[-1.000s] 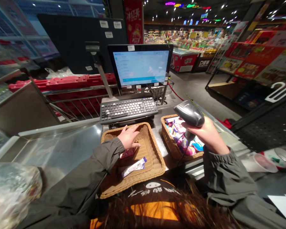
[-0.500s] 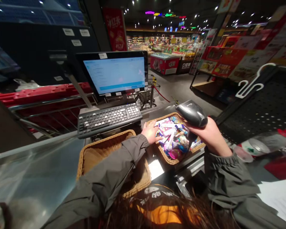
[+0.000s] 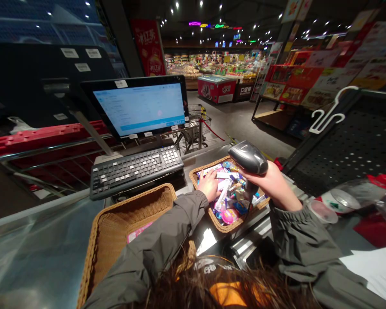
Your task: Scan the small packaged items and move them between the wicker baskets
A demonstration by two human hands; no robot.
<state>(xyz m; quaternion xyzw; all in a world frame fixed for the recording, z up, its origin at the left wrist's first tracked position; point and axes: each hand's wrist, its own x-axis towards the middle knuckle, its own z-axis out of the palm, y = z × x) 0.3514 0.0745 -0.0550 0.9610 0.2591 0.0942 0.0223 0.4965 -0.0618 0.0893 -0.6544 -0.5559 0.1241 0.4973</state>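
My right hand (image 3: 272, 184) is wrapped round the handle of a black barcode scanner (image 3: 248, 158), its head tilted over the right wicker basket (image 3: 219, 226). Small colourful packets (image 3: 223, 193) fill that basket, along with a pink round item (image 3: 229, 216). My left hand (image 3: 209, 185) lies over the packets on the basket's left side, fingers apart and touching them; its fingertips are partly hidden among them. Under my left forearm stands another wicker basket (image 3: 98, 240), with a pink packet (image 3: 138, 231) partly visible inside.
A keyboard (image 3: 137, 171) and a lit monitor (image 3: 141, 109) stand beyond the left basket. The metal counter (image 3: 45, 244) extends left. At right are a clear jar with a red lid (image 3: 382, 182), papers (image 3: 373, 266) and a white hanger (image 3: 328, 113) on a black panel.
My left hand has moved from the right basket's rim inward onto the packets. The view has shifted, and a pink packet now shows in the left basket. The scanner stays in my right hand.
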